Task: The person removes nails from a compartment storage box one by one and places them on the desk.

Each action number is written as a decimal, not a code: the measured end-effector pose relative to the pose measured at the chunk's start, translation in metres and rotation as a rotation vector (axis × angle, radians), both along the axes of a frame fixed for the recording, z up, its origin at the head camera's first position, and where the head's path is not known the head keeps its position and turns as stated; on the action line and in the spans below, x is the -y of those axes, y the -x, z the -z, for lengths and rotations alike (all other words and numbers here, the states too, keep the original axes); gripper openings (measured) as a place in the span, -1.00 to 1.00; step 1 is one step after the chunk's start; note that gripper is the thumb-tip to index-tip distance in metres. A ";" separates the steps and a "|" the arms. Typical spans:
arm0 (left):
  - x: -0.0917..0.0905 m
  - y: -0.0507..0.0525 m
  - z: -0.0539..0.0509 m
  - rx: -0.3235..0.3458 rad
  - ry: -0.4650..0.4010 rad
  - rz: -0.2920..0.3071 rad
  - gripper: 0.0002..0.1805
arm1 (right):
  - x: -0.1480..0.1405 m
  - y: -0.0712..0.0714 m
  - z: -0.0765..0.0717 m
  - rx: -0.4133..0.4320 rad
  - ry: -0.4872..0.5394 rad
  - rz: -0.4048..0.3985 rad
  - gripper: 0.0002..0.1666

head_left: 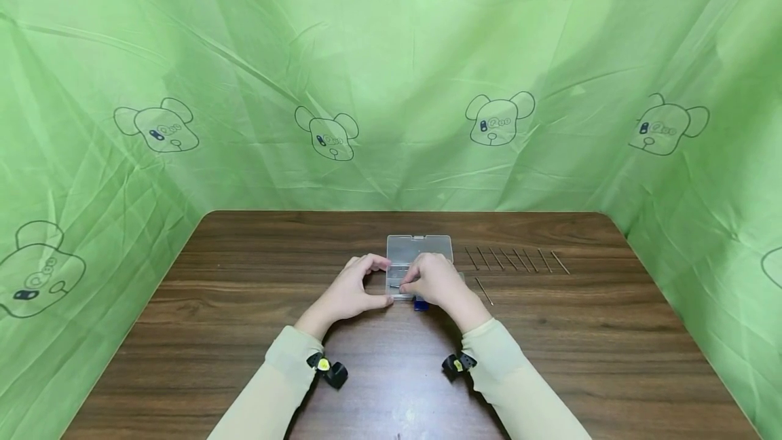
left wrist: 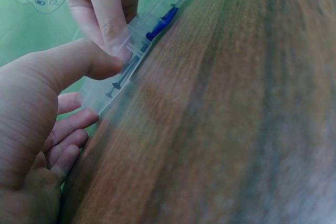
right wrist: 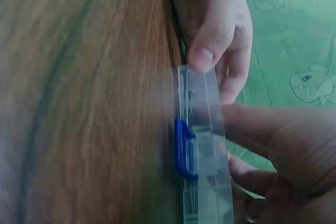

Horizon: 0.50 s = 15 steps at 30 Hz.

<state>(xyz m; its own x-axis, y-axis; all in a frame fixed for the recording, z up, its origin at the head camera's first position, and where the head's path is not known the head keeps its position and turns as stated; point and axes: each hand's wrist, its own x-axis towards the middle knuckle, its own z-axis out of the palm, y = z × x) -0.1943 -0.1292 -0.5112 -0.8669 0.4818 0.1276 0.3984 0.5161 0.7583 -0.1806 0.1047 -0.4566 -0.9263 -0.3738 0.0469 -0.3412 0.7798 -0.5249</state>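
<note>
A clear plastic box (head_left: 398, 297) with compartments stands with its lid (head_left: 419, 247) raised at the back; its blue latch (head_left: 421, 305) hangs at the front. My left hand (head_left: 351, 290) grips the box's left end, thumb at the front corner and fingers farther back. My right hand (head_left: 438, 282) reaches over the box, thumb and forefinger pinching at a nail (head_left: 394, 286) in the front compartment. In the left wrist view, nails (left wrist: 116, 84) lie along that compartment beside the fingertips. The right wrist view shows the latch (right wrist: 181, 150) and the left thumb at the box's end.
Right of the box, several thin nails (head_left: 516, 260) lie slanted in a row on the wooden table (head_left: 244, 290). A single nail (head_left: 484, 291) lies nearer the front. Green cloth (head_left: 403, 175) with bear-like drawings hangs around the back and sides.
</note>
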 end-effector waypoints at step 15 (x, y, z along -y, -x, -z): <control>0.000 -0.001 0.000 -0.028 -0.015 0.000 -0.27 | 0.007 0.000 -0.002 0.017 -0.041 0.008 -0.93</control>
